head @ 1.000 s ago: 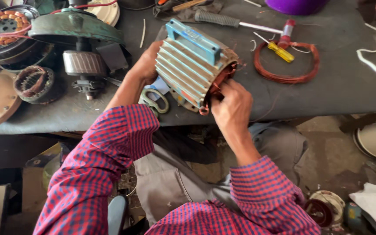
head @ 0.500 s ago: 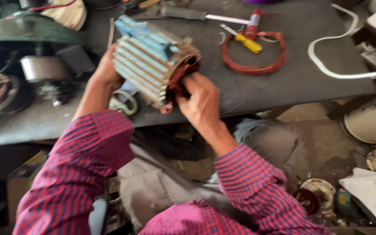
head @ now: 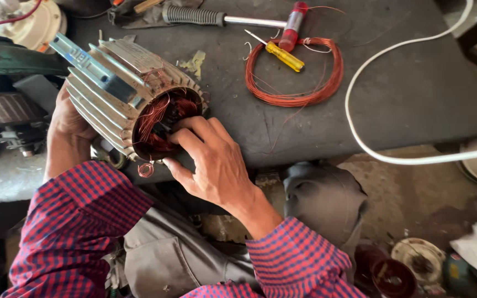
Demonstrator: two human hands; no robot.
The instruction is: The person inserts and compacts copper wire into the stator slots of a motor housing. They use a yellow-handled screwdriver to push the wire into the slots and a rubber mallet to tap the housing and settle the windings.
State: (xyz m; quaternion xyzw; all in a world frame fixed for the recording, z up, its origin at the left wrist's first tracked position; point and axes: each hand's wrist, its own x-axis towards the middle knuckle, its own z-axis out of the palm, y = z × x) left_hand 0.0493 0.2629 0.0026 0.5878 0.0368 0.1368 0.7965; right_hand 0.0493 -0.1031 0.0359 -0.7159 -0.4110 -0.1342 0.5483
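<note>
My right hand (head: 213,165) has its grip loosely closed at the open mouth of the finned motor stator (head: 122,102), fingertips (head: 180,128) pressed into the copper windings (head: 158,121) inside, while my left hand (head: 67,129) cups the housing from behind. The stator lies tilted at the near edge of the dark surface (head: 415,88), against my lap. A copper wire coil (head: 299,83) and a yellow screwdriver (head: 282,55) lie well apart to its right

left hand (head: 67,124) mostly behind motor housing (head: 111,94), right fingertips (head: 175,132) hidden inside windings (head: 158,118)
</note>
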